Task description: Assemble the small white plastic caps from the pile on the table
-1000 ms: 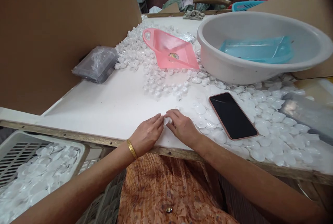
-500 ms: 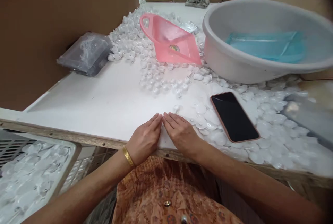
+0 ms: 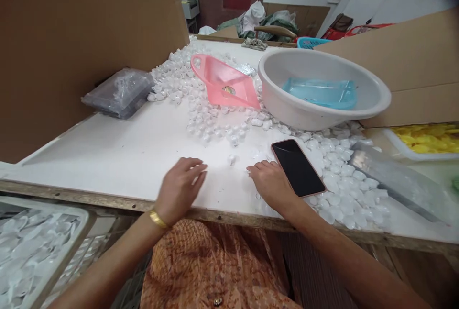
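My left hand (image 3: pixel 182 185) hovers over the white tabletop near its front edge, thumb and fingers apart, with nothing visible in it. Opposite it, my right hand (image 3: pixel 270 182) is curled with its fingers together beside the phone (image 3: pixel 298 168). A thin white edge shows at its fingertips, but what it holds is hidden. A small clear-white plastic cap (image 3: pixel 231 159) lies between and just beyond the hands. To the right of the phone spread many flat white plastic pieces (image 3: pixel 346 194).
Beyond the hands, a pink scoop (image 3: pixel 233 86) rests among white cup-shaped pieces (image 3: pixel 175 74). A large white basin (image 3: pixel 304 115) holds a blue tray (image 3: pixel 322 93). Wrapped plastic packs (image 3: pixel 120 91) lie by the cardboard (image 3: pixel 89 22) at left. A crate (image 3: pixel 81 232) of white pieces stands lower left.
My hands, earlier touching at the fingertips, have moved apart, left hand leftward and right hand toward the phone. Fewer flat pieces lie left of the phone. The view has tilted up.
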Demonstrator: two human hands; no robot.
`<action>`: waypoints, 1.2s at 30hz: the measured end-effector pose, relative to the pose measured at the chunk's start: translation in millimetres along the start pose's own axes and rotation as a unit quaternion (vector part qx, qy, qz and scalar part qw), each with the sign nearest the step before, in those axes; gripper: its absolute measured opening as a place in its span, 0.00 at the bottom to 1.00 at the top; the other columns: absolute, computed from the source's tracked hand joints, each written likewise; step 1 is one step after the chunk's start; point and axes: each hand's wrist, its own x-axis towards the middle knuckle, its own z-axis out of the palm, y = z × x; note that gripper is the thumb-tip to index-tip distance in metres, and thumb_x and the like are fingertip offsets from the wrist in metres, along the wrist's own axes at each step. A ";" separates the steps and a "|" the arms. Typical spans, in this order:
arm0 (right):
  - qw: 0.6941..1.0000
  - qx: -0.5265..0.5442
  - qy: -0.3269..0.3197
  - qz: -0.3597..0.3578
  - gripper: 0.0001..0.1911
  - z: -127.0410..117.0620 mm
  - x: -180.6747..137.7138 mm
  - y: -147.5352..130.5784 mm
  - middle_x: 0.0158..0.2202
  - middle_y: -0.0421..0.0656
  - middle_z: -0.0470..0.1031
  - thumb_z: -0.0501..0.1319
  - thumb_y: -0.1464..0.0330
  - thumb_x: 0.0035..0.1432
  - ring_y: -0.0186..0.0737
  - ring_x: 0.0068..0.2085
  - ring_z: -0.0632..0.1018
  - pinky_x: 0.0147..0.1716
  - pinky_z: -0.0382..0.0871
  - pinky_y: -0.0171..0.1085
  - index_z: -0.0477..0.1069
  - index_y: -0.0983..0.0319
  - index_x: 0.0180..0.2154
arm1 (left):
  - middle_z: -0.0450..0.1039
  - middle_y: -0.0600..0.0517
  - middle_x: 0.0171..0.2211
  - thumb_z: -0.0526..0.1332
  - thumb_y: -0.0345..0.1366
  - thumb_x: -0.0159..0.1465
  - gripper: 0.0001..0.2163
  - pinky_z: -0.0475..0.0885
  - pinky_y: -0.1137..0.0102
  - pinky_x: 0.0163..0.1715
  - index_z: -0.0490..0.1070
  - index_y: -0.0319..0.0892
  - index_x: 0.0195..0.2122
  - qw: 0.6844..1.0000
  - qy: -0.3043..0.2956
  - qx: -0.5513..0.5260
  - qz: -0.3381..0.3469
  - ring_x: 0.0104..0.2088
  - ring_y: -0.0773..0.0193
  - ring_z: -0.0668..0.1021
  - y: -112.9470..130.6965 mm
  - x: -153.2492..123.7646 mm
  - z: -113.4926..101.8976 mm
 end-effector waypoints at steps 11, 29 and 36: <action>0.813 0.535 -0.002 0.230 0.09 26.3 66.0 -5.3 0.20 0.38 0.70 0.55 0.73 0.56 0.33 0.26 0.73 0.26 0.62 0.29 0.64 0.64 0.41 | 0.72 0.51 0.29 0.49 0.34 0.60 0.14 0.66 0.71 0.35 0.74 0.39 0.37 0.932 -0.181 -0.210 -0.233 0.30 0.67 0.73 11.4 63.1 65.4; 0.724 0.635 -0.018 0.271 0.03 30.6 73.4 -17.9 0.29 0.39 0.68 0.57 0.73 0.55 0.31 0.22 0.74 0.22 0.73 0.33 0.63 0.65 0.34 | 0.65 0.53 0.16 0.59 0.30 0.55 0.04 0.72 0.69 0.22 0.64 0.34 0.29 0.743 -0.242 -0.471 -0.409 0.19 0.69 0.71 10.9 81.3 62.5; 0.731 0.614 -0.080 0.289 0.04 20.2 79.1 -13.7 0.20 0.38 0.66 0.57 0.72 0.54 0.32 0.20 0.72 0.16 0.66 0.27 0.62 0.65 0.30 | 0.64 0.55 0.15 0.59 0.31 0.55 0.07 0.72 0.70 0.19 0.62 0.35 0.33 0.717 -0.309 -0.459 -0.424 0.16 0.68 0.71 10.9 92.9 53.3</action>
